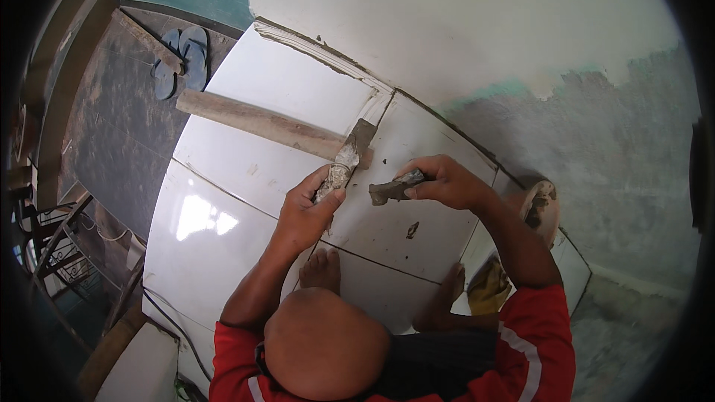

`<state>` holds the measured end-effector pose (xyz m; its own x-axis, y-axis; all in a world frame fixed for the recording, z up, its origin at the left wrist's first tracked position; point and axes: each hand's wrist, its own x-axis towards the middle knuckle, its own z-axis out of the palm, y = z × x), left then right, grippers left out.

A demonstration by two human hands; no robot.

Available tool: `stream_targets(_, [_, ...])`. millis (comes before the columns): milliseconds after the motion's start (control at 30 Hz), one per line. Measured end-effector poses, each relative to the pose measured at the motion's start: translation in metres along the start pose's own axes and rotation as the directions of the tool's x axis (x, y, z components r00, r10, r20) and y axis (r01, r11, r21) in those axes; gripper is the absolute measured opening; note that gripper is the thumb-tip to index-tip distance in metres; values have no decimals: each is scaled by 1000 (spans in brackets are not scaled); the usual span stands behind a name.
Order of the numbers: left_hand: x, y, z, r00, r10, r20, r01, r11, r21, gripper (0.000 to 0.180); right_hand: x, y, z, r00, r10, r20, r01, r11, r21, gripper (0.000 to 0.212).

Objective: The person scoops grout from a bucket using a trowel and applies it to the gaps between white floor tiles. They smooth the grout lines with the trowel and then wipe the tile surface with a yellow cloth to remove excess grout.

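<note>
My left hand point(309, 205) is wrapped round the crusted handle of a putty knife point(348, 155). Its flat grey blade points up and away, over the end of a wooden strip point(261, 123). A short way to the right, my right hand point(450, 184) pinches a small scraper-like tool point(389, 190) with grey mortar on its end. The two tools are apart, both above white floor tiles point(413, 130). Dark mortar crumbs point(412, 230) lie on the tile below my right hand.
A mortar-smeared bucket point(542, 212) stands by the wall at right, with a yellowish cloth point(489, 286) near it. Blue flip-flops point(194, 59) and a wooden stick point(149, 39) lie on the dark floor at far left. A black cable point(175, 324) runs along the left tile edge.
</note>
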<state>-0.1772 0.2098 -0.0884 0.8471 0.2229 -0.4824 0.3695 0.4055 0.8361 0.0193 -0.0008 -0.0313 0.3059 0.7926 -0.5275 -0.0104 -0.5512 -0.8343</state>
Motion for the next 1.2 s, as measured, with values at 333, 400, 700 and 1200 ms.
stream_targets(333, [-22,-91,-2,978,-140,156,154,984,-85,53,104,-25,-25,978,25,-208,72,892,445,24])
stream_targets(400, [-31,-89,2,910,-304,281,314,949,8,54,154,-37,-28,968,-8,-252,70,969,238,25])
stream_targets(700, [-32,-113,1,852,-299,431,170,935,312,58,306,5,-17,778,-621,-94,-100,26,-995,12])
stream_targets(1200, [-23,-140,-4,838,-179,515,163,984,76,62,317,-10,-9,804,-589,-81,-76,34,-997,24])
